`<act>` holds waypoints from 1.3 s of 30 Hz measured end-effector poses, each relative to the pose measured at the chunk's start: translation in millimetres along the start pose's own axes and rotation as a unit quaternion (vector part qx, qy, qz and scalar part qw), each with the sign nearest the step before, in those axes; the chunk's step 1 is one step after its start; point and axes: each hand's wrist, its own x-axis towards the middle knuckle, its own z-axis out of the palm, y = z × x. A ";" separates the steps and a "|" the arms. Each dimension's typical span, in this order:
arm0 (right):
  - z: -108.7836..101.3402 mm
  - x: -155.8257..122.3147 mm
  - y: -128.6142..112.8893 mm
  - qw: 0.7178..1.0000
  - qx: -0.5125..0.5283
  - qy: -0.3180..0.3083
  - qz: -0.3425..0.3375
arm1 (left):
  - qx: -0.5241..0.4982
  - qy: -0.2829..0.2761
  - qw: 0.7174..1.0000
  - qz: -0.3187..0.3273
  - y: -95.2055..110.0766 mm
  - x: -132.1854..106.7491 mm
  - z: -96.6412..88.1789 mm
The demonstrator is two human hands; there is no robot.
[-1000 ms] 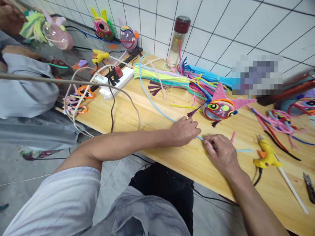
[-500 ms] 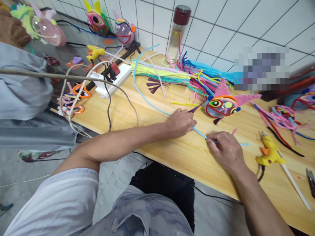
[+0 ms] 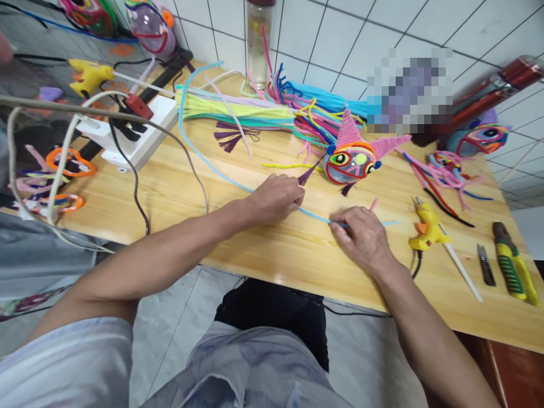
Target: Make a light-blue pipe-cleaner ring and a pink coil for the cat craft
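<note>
Your left hand [image 3: 278, 198] and right hand [image 3: 361, 233] both pinch the blue strip [image 3: 314, 215] — hold the span between them straight, grip light to avoid kinks.

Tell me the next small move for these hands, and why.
Probably slide the left hand along the light blue stem, away from the right hand, smoothing it: both hands grip the stem and the stretch between them is nearly straight, but beyond the left hand it bends in a wide curve.
</note>
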 end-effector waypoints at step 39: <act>0.1 1.8 2.6 1.000 -0.013 0.003 0.026 | 0.046 -0.071 0.996 0.029 -21.5 -3.5 -21.6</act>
